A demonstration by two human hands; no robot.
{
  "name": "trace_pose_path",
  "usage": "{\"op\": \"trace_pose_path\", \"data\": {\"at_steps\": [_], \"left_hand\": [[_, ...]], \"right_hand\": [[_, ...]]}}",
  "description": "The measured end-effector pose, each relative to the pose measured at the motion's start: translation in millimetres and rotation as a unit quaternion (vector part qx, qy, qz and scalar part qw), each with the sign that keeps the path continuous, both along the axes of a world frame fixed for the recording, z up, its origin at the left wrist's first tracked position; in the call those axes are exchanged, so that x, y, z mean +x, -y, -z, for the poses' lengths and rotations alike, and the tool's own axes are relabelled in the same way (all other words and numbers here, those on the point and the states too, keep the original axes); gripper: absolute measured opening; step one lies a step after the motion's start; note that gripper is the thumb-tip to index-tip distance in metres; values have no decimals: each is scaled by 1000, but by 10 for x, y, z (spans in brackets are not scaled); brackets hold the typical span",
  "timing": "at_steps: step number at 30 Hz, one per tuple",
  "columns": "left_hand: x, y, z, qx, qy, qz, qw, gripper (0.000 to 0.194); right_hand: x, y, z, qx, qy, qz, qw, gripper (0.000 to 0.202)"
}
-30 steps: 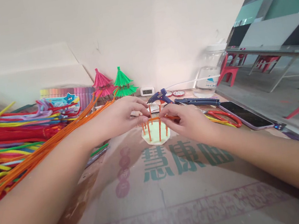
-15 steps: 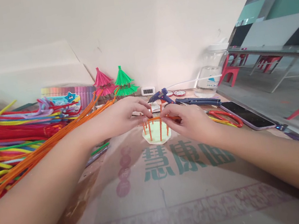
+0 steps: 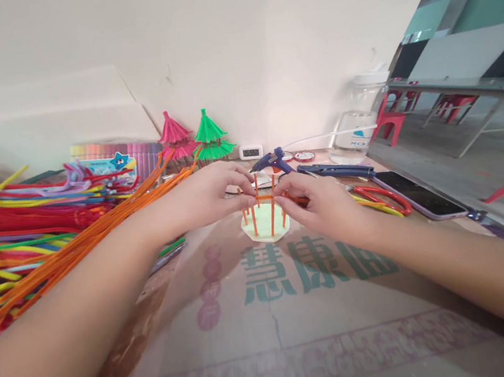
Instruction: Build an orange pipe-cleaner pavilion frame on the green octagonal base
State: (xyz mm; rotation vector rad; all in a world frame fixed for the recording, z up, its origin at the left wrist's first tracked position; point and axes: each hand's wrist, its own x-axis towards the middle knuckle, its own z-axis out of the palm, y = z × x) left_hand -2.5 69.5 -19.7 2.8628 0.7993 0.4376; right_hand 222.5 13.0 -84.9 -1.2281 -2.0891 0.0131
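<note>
A pale green many-sided base (image 3: 264, 227) sits on the table with several orange pipe cleaner posts (image 3: 271, 217) standing around its edge. A short orange pipe cleaner (image 3: 263, 197) lies across the tops of the two front posts. My left hand (image 3: 226, 189) pinches its left end between thumb and forefinger. My right hand (image 3: 316, 200) pinches the right end by the other post, with the fingertips close together. The rear posts are partly hidden behind my fingers.
Orange pipe cleaners (image 3: 97, 238) and a colourful pile (image 3: 23, 224) lie left. Behind stand a pink tree (image 3: 175, 140), a green tree (image 3: 210, 138) and a small clock (image 3: 250, 151). A glue gun (image 3: 273, 159), pliers (image 3: 335, 170), scissors (image 3: 384, 196), phone (image 3: 420, 192) and bottle (image 3: 351, 125) are right.
The view has shifted slightly. Both hands stay at the front posts, and the fingertips have moved a little along the orange crosspiece, which now shows more plainly between them.
</note>
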Motion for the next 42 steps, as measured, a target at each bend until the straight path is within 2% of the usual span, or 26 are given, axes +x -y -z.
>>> {"op": "trace_pose_path", "data": {"at_steps": [11,17,21,26,29,32,37,42], "left_hand": [[-51,-150,106,-58,39,24,997,23],[-145,-178,102,-56,21,-7,998,46],[-132,-196,100,-63,22,-16,998,27],[21,-17,75,-83,42,-56,994,21],[86,97,47,-83,34,-53,995,25],[51,104,-4,-66,46,-57,995,33],[-63,-28,-50,-44,16,22,999,28],[-50,-91,71,-11,-2,70,997,35]], "right_hand": [[14,-2,5,34,36,2,999,15],[50,-42,-17,30,37,37,998,17],[92,-61,-125,15,-2,27,1000,16],[128,-3,-326,24,-50,50,997,11],[144,34,-409,30,-64,61,996,11],[167,48,-452,23,-69,59,996,13],[186,18,-436,-6,-74,37,997,14],[158,13,-406,-11,-63,-3,998,12]]}}
